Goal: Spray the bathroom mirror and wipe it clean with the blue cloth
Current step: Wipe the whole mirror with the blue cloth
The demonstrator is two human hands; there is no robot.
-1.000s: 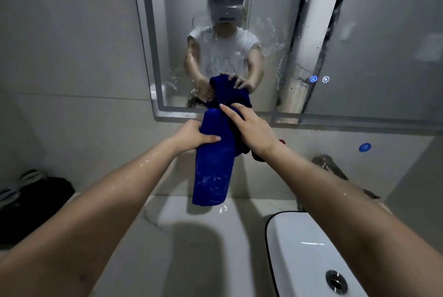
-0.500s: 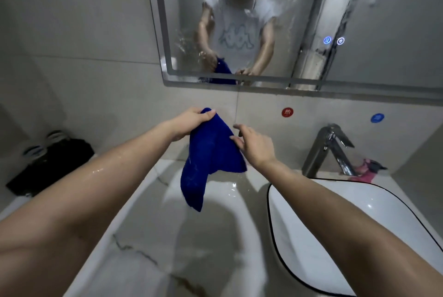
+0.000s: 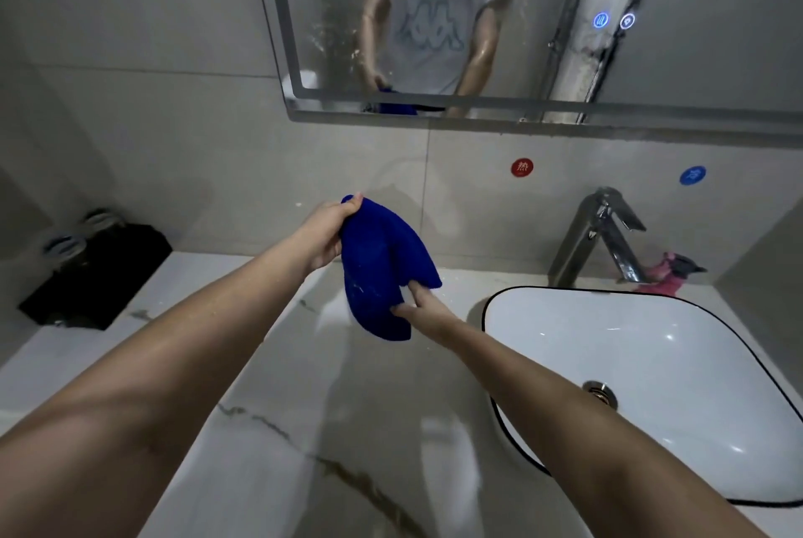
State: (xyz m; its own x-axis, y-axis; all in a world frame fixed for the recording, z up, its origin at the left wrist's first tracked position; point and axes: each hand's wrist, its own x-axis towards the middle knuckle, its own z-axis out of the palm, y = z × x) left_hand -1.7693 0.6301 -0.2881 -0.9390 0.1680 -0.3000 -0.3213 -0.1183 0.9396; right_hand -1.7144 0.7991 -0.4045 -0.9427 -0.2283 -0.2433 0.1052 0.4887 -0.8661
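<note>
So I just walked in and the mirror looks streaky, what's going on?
Someone holds a dark blue fabric cloth over the white marbled counter. The left hand grips its top corner; the right hand pinches its lower edge. The wall mirror above is wet and streaked, with the cloth off it.

Left hand [image 3: 325,233] gripping, right hand [image 3: 428,311] pinching

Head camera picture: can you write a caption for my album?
Blue cloth held up over the marble counter, beside the white sink, under the streaky mirror.
</note>
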